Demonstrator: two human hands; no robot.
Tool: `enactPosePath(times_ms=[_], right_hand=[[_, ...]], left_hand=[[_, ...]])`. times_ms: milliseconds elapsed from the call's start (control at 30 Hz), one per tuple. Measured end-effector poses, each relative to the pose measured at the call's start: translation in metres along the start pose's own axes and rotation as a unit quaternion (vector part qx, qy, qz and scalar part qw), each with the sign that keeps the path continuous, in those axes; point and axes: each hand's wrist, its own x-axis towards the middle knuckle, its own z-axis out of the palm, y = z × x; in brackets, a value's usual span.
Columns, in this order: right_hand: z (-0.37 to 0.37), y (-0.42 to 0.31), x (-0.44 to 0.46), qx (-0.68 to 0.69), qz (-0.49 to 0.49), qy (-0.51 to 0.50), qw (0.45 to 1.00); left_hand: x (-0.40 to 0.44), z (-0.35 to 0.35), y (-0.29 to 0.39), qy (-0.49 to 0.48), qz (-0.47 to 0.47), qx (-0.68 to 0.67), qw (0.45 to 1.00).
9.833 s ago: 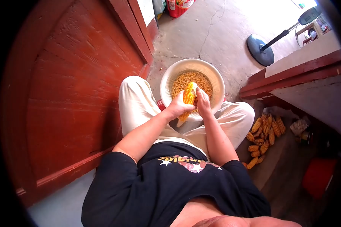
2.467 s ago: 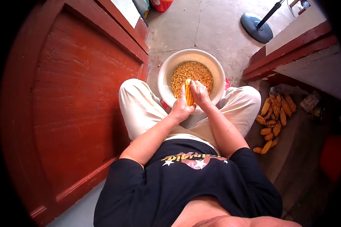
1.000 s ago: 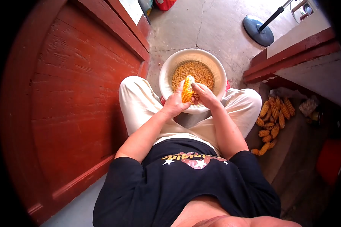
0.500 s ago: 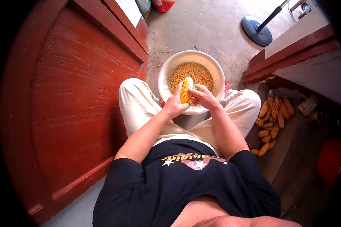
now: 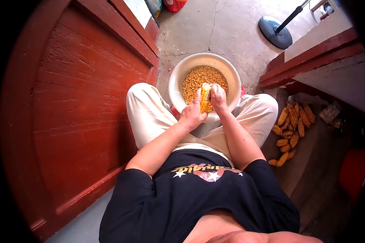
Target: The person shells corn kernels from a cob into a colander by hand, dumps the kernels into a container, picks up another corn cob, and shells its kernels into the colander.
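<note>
My left hand [image 5: 193, 113] is wrapped round the lower part of a yellow corn cob [image 5: 205, 98], its thumb lying along the left side. The cob stands nearly upright in view, tip away from me. Against its upper right side presses my right hand [image 5: 218, 98], fingers curled in; whatever lies inside them is hidden. Below both hands sits a cream plastic basket [image 5: 177, 71] between my knees. Loose corn kernels [image 5: 202, 75] cover its bottom.
To my right, a pile of corn cobs [image 5: 290, 133] lies on the floor beside a plastic bag [image 5: 329, 112]. A red wooden door [image 5: 85, 101] stands close on my left. Ahead are a round black stand base [image 5: 275, 32] and a red container [image 5: 174, 5].
The cob has turned more upright and shifted slightly right. My right hand has moved up along it, and its fingers are curled more tightly.
</note>
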Motion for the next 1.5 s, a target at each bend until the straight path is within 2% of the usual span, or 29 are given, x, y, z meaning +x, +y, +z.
enactPosePath(times_ms=[33,67,100,167,200,233,267,300,333,367,400,433,500,533,567,633,667,700,767,867,933,1133,1167,1233,1333,1367,1400,1433,1500], right_hand=[[0.003,0.003,-0.006,0.0,0.0,0.0,1.0],[-0.005,-0.006,-0.003,0.145,0.178,-0.052,0.972],[-0.009,-0.011,0.001,0.282,0.344,-0.103,0.89],[-0.007,0.0,-0.007,0.328,0.287,-0.158,0.886],[-0.025,-0.013,0.008,0.438,0.417,-0.169,0.779],[-0.036,-0.023,0.017,0.529,0.53,-0.172,0.64],[-0.036,-0.026,0.017,0.507,0.507,-0.194,0.67],[-0.039,-0.034,0.022,0.423,0.491,-0.219,0.729],[-0.024,-0.026,0.011,0.345,0.375,-0.17,0.843],[-0.019,-0.03,0.011,0.256,0.245,-0.116,0.928],[-0.021,-0.032,0.01,0.267,0.321,-0.148,0.897],[-0.021,-0.032,0.01,0.267,0.321,-0.149,0.896],[-0.017,-0.03,0.008,0.245,0.296,-0.135,0.913],[-0.016,-0.027,0.004,0.205,0.236,-0.12,0.942],[-0.018,-0.03,0.005,0.206,0.235,-0.121,0.942],[-0.022,-0.035,0.009,0.226,0.309,-0.116,0.916],[-0.025,-0.033,0.012,0.31,0.324,-0.13,0.884],[-0.028,-0.032,0.015,0.389,0.341,-0.142,0.844],[-0.048,-0.032,0.023,0.468,0.471,-0.238,0.709],[-0.057,-0.045,0.03,0.439,0.435,-0.303,0.726],[-0.057,-0.05,0.031,0.493,0.414,-0.299,0.705],[-0.05,-0.04,0.025,0.535,0.42,-0.312,0.663],[-0.049,-0.04,0.025,0.541,0.432,-0.308,0.653],[-0.051,-0.038,0.024,0.529,0.443,-0.317,0.65],[-0.046,-0.03,0.017,0.543,0.453,-0.313,0.634],[-0.049,-0.032,0.019,0.587,0.468,-0.294,0.591],[-0.05,-0.033,0.021,0.629,0.481,-0.274,0.546],[-0.049,-0.033,0.023,0.629,0.479,-0.275,0.547],[-0.047,-0.033,0.024,0.57,0.47,-0.309,0.599]], left_hand=[[0.002,0.0,0.0,-0.004,-0.021,-0.046,0.999],[0.003,-0.003,0.002,-0.003,-0.021,-0.046,0.999],[0.004,-0.008,0.003,-0.016,-0.029,-0.024,0.999],[0.005,-0.012,0.001,-0.03,-0.039,-0.001,0.999],[0.006,-0.009,-0.002,-0.009,-0.022,0.005,1.0],[0.006,-0.007,-0.005,0.012,-0.003,0.011,1.0],[0.006,-0.006,-0.003,0.011,-0.002,0.01,1.0],[0.005,-0.005,0.0,-0.001,-0.015,0.032,0.999],[0.005,-0.004,0.002,-0.011,-0.027,0.055,0.998],[0.006,-0.002,0.002,-0.012,-0.028,0.053,0.998],[0.006,0.002,0.001,0.0,-0.022,0.015,1.0],[0.006,0.005,0.0,0.012,-0.016,-0.022,1.0],[0.006,0.002,0.002,0.012,-0.018,-0.024,0.999],[0.007,0.0,0.003,-0.015,-0.039,-0.049,0.998],[0.006,-0.005,0.006,-0.041,-0.061,-0.074,0.995],[0.006,-0.013,0.009,-0.056,-0.07,-0.063,0.994],[0.006,-0.015,0.009,-0.072,-0.078,-0.052,0.993],[0.005,-0.014,0.005,-0.072,-0.079,-0.053,0.993],[0.004,-0.009,-0.005,0.015,-0.016,-0.029,0.999],[0.003,-0.008,-0.004,0.005,-0.022,0.017,1.0],[0.002,-0.004,-0.008,0.014,-0.006,0.038,0.999],[0.005,-0.022,-0.01,-0.087,-0.049,-0.154,0.983],[0.005,-0.02,-0.014,-0.085,-0.05,-0.154,0.983],[0.006,-0.008,-0.028,-0.045,0.015,-0.216,0.975],[0.017,0.005,-0.048,-0.053,0.023,-0.289,0.956],[0.016,-0.004,-0.038,-0.052,0.023,-0.29,0.955],[0.013,-0.025,-0.019,-0.076,-0.023,-0.212,0.974],[0.011,-0.036,-0.01,-0.098,-0.068,-0.131,0.984],[0.011,-0.033,-0.011,-0.082,-0.056,-0.1,0.99]])
